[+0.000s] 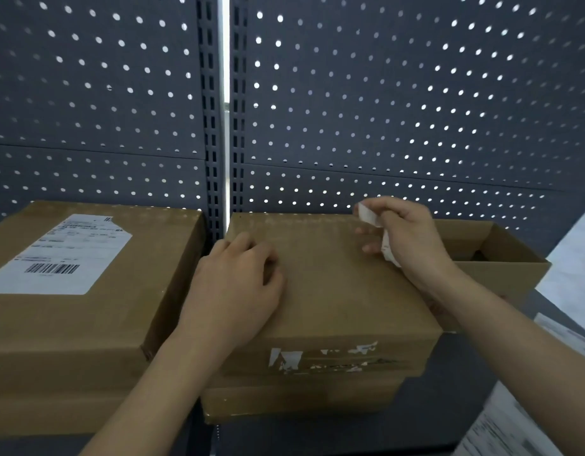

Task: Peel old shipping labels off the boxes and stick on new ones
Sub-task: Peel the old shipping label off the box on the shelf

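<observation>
A closed brown box point(344, 291) sits in the middle on top of a flatter box point(301, 401). Its top is bare; torn white label scraps point(320, 358) cling to its front face. My left hand point(235, 287) rests on the box's left top, fingers curled loosely, holding nothing. Above the box's far right corner, my right hand point(406, 238) grips a crumpled white label strip point(380, 235). A second closed box point(80, 311) at the left carries a white shipping label point(64, 255) with a barcode.
An open, empty-looking carton point(502, 258) stands behind my right wrist. Printed white sheets point(511, 426) lie at the lower right on the dark shelf. A grey pegboard wall point(383, 110) with a slotted upright point(212, 126) closes off the back.
</observation>
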`<act>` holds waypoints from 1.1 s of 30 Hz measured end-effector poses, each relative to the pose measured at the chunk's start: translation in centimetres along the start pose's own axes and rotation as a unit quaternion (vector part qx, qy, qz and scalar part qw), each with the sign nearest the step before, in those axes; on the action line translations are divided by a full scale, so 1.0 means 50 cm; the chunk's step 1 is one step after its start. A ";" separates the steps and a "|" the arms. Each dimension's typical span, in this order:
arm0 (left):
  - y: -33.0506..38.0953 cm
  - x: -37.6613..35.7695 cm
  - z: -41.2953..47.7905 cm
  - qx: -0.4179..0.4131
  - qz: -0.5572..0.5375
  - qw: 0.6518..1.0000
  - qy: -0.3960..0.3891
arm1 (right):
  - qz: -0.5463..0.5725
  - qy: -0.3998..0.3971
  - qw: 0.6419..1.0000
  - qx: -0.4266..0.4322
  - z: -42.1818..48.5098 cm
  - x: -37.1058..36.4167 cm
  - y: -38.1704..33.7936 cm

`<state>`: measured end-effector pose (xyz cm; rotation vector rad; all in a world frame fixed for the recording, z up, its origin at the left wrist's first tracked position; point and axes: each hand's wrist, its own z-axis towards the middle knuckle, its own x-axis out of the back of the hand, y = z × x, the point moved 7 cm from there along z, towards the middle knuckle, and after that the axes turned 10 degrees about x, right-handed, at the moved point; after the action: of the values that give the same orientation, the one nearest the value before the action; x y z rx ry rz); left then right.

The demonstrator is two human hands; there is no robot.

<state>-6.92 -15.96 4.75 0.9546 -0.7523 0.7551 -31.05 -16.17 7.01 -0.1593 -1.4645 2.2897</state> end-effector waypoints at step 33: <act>0.026 0.026 -0.026 -0.001 -0.040 0.999 -0.027 | -0.286 0.118 0.941 0.135 -0.085 0.375 -0.047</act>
<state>-7.04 -14.03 5.87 1.0004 -0.7577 0.6598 -46.06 -4.21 9.58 0.0660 -0.9095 1.8837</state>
